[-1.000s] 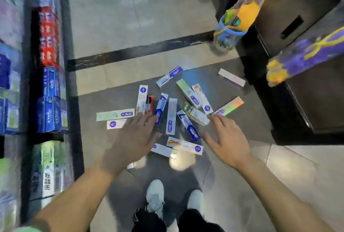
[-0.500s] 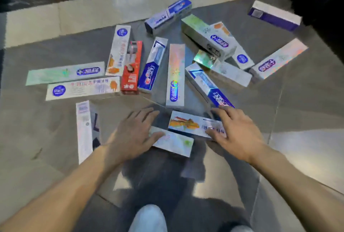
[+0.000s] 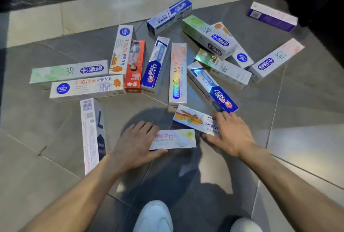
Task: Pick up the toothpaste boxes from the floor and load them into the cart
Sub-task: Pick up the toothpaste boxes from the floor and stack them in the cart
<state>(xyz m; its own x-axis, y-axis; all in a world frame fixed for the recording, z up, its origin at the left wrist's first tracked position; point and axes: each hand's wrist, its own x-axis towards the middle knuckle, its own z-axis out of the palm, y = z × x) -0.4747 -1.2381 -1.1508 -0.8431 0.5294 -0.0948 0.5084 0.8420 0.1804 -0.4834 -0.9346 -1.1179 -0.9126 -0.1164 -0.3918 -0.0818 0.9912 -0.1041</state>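
From the head view, the left hand (image 3: 136,144) lies low over the grey tiled floor (image 3: 307,112) with its fingers nearly straight over the left end of a pale holographic toothpaste box (image 3: 175,139), the thumb pressed along the box's near edge; whether it truly grips the box or only presses on it, I cannot tell. The right hand (image 3: 231,133) is spread flat, fingers resting on the right end of an orange-and-white toothpaste box (image 3: 193,120), thumb stretched toward the gap between the two boxes. These two boxes lie nearest the person, almost touching at their corners.

Beyond them the other toothpaste boxes are scattered flat on the floor: a blue Crest box (image 3: 210,86) just beyond the right hand's fingertips, a tall silver box (image 3: 177,73) upright in the frame beside it, a red box (image 3: 135,66), a white box with red Chinese lettering (image 3: 87,87) to the left, and a barcode-side box (image 3: 92,135) lying beside the left forearm. A purple box (image 3: 272,16) lies apart at far right, near a dark edge.

Bare tiles lie at left and right of the pile. White shoes (image 3: 154,217) show at the bottom edge.
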